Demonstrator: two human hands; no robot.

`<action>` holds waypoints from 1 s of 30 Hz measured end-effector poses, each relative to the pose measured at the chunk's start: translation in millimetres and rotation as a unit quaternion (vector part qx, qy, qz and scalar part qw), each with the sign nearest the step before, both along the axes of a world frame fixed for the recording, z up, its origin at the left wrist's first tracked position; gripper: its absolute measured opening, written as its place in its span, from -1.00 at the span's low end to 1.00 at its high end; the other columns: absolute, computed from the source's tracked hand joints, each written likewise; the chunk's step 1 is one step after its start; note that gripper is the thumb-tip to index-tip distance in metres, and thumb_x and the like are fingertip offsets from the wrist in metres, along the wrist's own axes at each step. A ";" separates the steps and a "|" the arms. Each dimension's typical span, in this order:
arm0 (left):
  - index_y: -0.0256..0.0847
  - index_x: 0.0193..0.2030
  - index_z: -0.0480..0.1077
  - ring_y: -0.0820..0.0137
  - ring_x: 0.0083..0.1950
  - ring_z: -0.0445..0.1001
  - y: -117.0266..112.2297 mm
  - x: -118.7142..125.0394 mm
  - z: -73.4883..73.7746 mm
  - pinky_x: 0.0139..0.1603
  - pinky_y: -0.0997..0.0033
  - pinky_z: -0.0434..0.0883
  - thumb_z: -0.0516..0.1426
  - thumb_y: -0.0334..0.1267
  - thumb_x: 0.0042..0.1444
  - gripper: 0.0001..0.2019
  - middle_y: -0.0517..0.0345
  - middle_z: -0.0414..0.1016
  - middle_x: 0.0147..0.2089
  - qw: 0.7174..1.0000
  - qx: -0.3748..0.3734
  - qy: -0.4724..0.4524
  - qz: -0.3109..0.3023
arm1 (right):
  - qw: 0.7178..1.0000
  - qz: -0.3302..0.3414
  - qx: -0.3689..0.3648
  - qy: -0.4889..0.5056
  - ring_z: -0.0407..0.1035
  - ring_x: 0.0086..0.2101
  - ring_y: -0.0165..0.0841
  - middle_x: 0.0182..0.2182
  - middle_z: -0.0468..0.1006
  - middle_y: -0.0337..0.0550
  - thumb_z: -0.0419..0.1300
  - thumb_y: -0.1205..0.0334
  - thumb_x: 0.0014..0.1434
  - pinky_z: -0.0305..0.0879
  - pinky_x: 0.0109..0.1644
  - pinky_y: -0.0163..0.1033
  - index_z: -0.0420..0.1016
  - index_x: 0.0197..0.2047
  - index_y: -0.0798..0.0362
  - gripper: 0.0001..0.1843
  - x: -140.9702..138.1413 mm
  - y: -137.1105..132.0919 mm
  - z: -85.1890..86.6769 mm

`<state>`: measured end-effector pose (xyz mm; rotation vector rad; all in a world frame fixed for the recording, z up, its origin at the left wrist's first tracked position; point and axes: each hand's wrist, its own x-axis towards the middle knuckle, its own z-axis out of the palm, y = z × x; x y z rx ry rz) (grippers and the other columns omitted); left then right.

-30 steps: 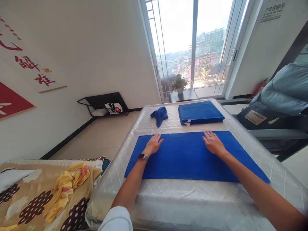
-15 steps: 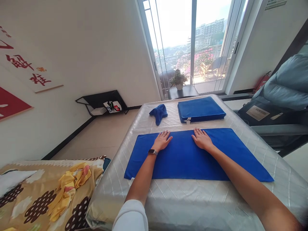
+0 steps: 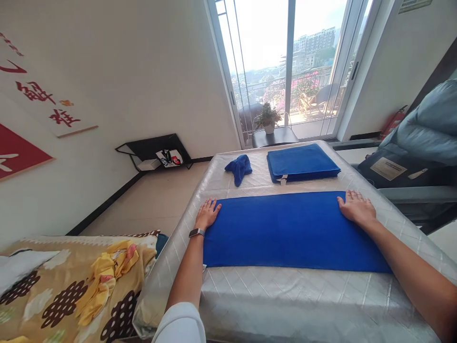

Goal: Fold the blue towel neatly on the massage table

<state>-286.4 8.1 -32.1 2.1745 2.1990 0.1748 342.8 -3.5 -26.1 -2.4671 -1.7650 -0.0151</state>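
Note:
A blue towel [image 3: 285,233] lies flat across the near part of the plastic-covered mattress [image 3: 271,300]. At the towel's far left corner rests my left hand [image 3: 208,214], palm down with fingers extended. My right hand [image 3: 357,207] lies flat over the far right corner, fingers stretched out. Neither hand grips the cloth. Beyond the towel, a stack of folded blue towels [image 3: 303,162] with a white tag sits at the back right. A crumpled blue cloth [image 3: 239,169] lies to the left of that stack.
On the left stands a lower bed with a patterned cover [image 3: 71,286] and a yellow garment [image 3: 110,276]. A grey padded chair [image 3: 424,133] flanks the right side. Behind the mattress are a potted plant [image 3: 268,118] on a black chair and a sliding glass door.
My hands have slid apart over the towel, the left one to its left edge and the right one to its right edge. The view has shifted slightly.

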 end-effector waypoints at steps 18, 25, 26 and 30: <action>-0.10 0.51 0.04 0.13 0.54 -0.03 -1.0 4.1 4.4 0.48 -0.07 0.00 -0.22 0.10 0.44 -0.39 -0.01 -0.03 0.55 1.000 0.011 -0.014 0.004 | 0.954 0.294 -0.048 0.032 -0.23 0.45 -0.27 0.49 -0.08 -0.06 -0.32 -0.10 0.43 -0.30 0.50 -0.04 -0.06 0.53 0.17 -0.24 -218.4 1.2 11.5; -0.21 0.45 0.17 0.16 0.54 -0.02 -15.0 10.4 11.3 0.52 0.00 -0.06 -0.21 -0.04 0.43 -0.43 0.01 0.12 0.51 0.990 0.137 0.019 0.013 | 0.986 0.163 -0.040 0.017 -0.20 0.44 -0.24 0.49 -0.06 0.02 -0.34 -0.11 0.40 -0.27 0.50 -0.02 -0.07 0.52 0.25 -0.19 -83.3 3.1 4.1; -0.23 0.43 0.20 0.17 0.53 0.00 -16.9 13.1 13.4 0.53 0.01 -0.07 -0.22 -0.06 0.43 -0.44 0.00 0.16 0.49 0.988 0.153 0.025 0.011 | 0.990 0.138 -0.036 0.013 -0.20 0.44 -0.21 0.48 -0.05 0.04 -0.34 -0.12 0.40 -0.27 0.50 0.00 -0.06 0.51 0.27 -0.17 -65.1 1.9 2.9; -0.27 0.34 0.32 0.22 0.46 0.17 -16.0 51.1 26.8 0.50 0.12 0.02 -0.22 -0.12 0.43 -0.47 -0.05 0.32 0.39 0.989 0.144 0.015 -0.022 | 0.997 0.067 -0.015 0.016 -0.17 0.44 -0.15 0.47 -0.03 0.11 -0.35 -0.13 0.38 -0.23 0.49 0.04 -0.06 0.51 0.34 -0.14 -21.5 -1.7 -2.8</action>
